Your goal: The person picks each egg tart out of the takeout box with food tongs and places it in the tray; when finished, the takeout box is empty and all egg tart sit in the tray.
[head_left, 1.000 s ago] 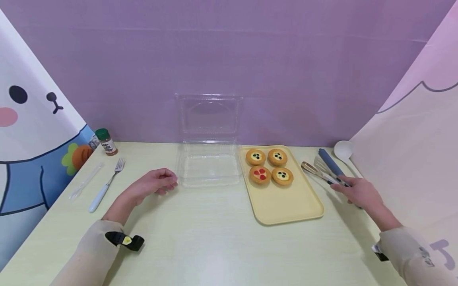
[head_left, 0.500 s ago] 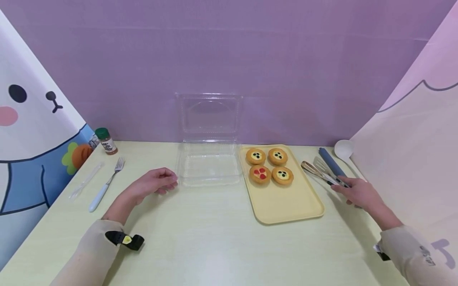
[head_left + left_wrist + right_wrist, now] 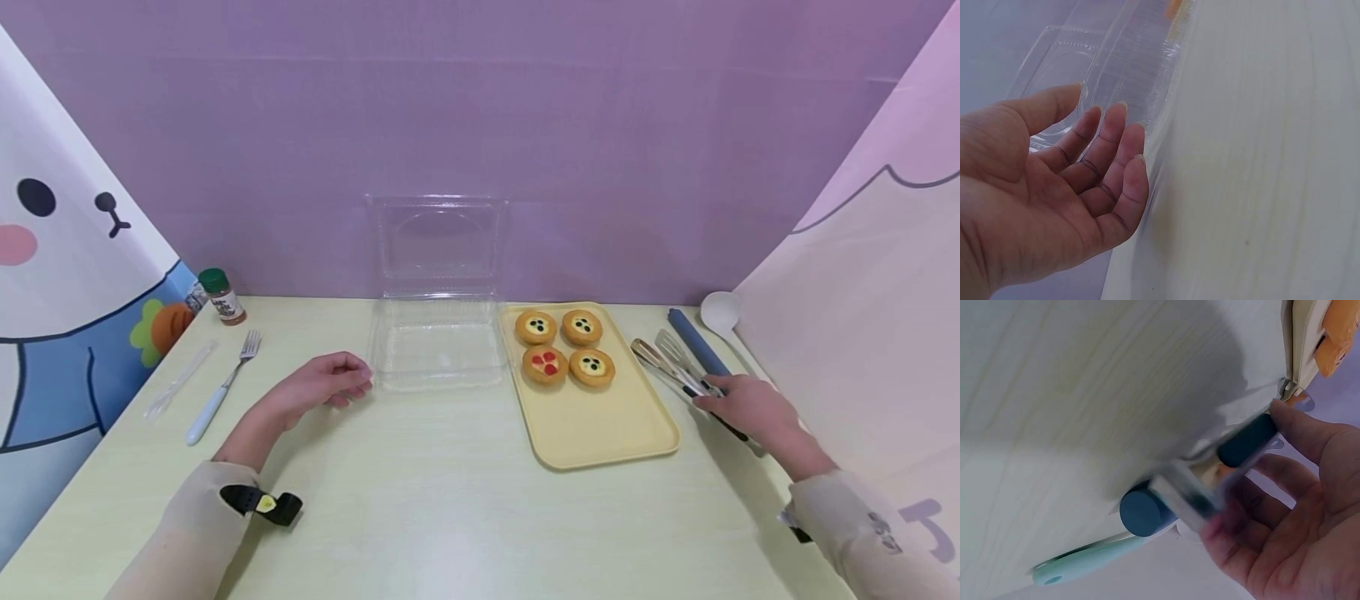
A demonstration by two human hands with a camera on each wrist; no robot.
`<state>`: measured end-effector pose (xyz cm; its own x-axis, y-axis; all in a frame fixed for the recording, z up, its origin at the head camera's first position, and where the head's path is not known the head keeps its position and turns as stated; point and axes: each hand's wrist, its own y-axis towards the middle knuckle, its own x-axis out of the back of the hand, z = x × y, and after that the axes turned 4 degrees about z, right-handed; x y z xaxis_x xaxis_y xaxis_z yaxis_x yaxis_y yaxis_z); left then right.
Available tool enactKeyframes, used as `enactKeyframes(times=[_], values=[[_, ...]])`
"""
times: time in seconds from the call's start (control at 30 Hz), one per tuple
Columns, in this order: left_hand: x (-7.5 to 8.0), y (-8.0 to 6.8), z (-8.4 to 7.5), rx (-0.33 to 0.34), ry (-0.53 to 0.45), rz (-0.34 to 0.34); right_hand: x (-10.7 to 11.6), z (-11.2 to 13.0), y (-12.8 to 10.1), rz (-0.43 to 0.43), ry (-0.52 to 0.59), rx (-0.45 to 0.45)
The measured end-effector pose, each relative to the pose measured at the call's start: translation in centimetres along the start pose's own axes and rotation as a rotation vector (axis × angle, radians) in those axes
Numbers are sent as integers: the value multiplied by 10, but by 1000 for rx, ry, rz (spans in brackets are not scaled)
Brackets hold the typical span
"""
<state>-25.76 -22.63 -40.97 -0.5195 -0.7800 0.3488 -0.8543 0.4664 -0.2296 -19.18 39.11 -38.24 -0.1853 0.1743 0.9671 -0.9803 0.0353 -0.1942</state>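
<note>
My right hand (image 3: 742, 408) grips the handle end of metal tongs (image 3: 667, 360) that lie on the table right of a yellow tray (image 3: 600, 429). In the right wrist view the thumb and fingers (image 3: 1285, 506) curl round the tongs' blue-padded handle (image 3: 1244, 440). Several small tarts (image 3: 564, 350) sit at the tray's far end. My left hand (image 3: 330, 385) rests on the table with fingers loosely curled and holds nothing, just left of an open clear plastic container (image 3: 438, 346). The left wrist view shows its fingers (image 3: 1104, 162) close to the container's edge (image 3: 1141, 69).
A blue cylindrical handle (image 3: 697, 342) and a white spoon (image 3: 722, 312) lie beside the tongs near the right wall. The container's lid (image 3: 438, 237) stands upright against the purple back wall. A fork (image 3: 221, 387), a clear plastic strip (image 3: 178, 381) and a green-capped bottle (image 3: 222, 297) are at far left.
My right hand has drawn slightly nearer along the tongs and closed round their handle. The left hand has not moved.
</note>
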Motion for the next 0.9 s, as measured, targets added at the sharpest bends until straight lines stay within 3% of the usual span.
enactKeyframes(times=[0.9], values=[[1,2,2,8,-6,-7,-2,2,2,41,-4,-100]])
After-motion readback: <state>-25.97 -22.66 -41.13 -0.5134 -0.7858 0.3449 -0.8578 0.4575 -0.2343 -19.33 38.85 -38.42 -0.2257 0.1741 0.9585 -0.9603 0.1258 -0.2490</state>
